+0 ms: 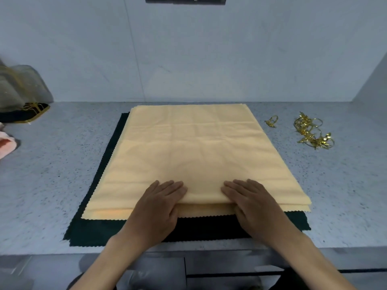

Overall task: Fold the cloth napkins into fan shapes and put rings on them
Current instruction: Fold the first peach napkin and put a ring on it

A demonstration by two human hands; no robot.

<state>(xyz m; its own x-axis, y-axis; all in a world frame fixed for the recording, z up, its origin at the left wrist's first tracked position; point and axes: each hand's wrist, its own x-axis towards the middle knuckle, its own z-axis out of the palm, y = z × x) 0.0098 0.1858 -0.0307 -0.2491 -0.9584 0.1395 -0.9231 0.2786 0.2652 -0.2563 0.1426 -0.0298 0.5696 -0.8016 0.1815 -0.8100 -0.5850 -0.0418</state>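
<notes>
Where the speckled grey countertop (52,185) meets the pale wall, the head view lists the following. Peach cloth napkin (194,147): laid flat at centre, its near edge folded back over itself, on a dark green napkin (94,233) whose zigzag border shows at left and near sides. Left hand (159,210): palm down on the near fold, fingers straight and close together, thumb tucked at the fold's edge. Right hand (251,206): likewise flat on the fold, fingers extended and slightly spread; whether either thumb pinches the cloth cannot be told. Single gold napkin ring (271,121): just right of the napkin's far corner. Heap of gold napkin rings (312,131): further right. Sheer organza bag (21,88): far left, against the wall. Pink cloth (6,145): left edge.
</notes>
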